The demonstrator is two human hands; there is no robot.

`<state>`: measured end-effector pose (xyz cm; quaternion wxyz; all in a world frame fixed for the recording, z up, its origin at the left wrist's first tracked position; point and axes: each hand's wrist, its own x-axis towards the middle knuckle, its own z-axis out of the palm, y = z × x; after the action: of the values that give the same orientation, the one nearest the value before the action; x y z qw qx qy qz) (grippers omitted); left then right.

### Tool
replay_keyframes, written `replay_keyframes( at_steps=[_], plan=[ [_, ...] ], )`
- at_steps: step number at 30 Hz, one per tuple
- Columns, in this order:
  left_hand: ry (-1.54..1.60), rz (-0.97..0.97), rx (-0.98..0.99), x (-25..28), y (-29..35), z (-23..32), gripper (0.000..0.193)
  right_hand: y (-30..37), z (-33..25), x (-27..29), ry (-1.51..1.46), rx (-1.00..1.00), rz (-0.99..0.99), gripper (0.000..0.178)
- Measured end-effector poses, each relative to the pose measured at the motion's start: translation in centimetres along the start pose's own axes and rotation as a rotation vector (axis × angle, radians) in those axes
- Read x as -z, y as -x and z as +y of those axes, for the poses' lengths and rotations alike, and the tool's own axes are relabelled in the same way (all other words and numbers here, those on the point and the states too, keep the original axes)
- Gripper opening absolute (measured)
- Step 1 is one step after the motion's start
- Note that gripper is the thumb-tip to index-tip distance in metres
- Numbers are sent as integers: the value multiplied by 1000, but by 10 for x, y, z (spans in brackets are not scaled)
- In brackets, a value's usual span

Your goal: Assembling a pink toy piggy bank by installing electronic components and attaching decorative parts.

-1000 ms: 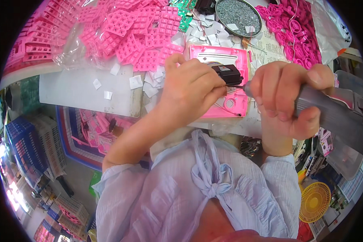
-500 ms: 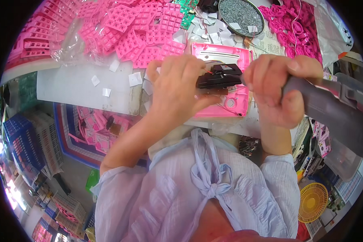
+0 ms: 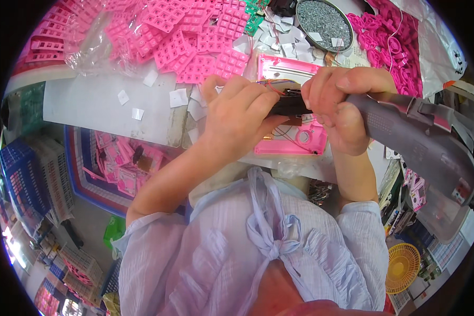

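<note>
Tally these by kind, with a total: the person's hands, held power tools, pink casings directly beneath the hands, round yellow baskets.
Hands: 2 (left hand, right hand)
Held power tool: 1
Pink casing beneath: 1
Round yellow basket: 1
Total: 5

The long-bodied, dark grey plastic power tool [image 3: 405, 126] has a reddish patch near its far end. The black box-shaped plastic part [image 3: 290, 107] contrasts with the pink rectangular plastic casing [image 3: 284, 149]. Pink plastic keypad pieces [image 3: 197, 68] carry a grid pattern; ring-shaped plastic parts [image 3: 392, 58] are deeper magenta, metal screws [image 3: 323, 26] silver-grey, square paper pieces [image 3: 179, 98] white, the gathered cloth blouse [image 3: 210, 258] pale lavender-blue.
</note>
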<state>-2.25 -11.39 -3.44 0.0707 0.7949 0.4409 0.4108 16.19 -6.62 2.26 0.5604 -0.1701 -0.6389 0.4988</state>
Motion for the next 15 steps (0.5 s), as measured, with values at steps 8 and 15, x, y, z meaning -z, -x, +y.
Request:
replay_keyframes(
  at_steps=[8, 15],
  plan=[
    [64, -22, -3, -1, 0, -2, 40, -20, -2, 15, 201, -59, -361, 45],
    [85, -111, 172, 7, -8, -10, 34, -2, -15, 38, 614, -350, -362, 93]
  ],
)
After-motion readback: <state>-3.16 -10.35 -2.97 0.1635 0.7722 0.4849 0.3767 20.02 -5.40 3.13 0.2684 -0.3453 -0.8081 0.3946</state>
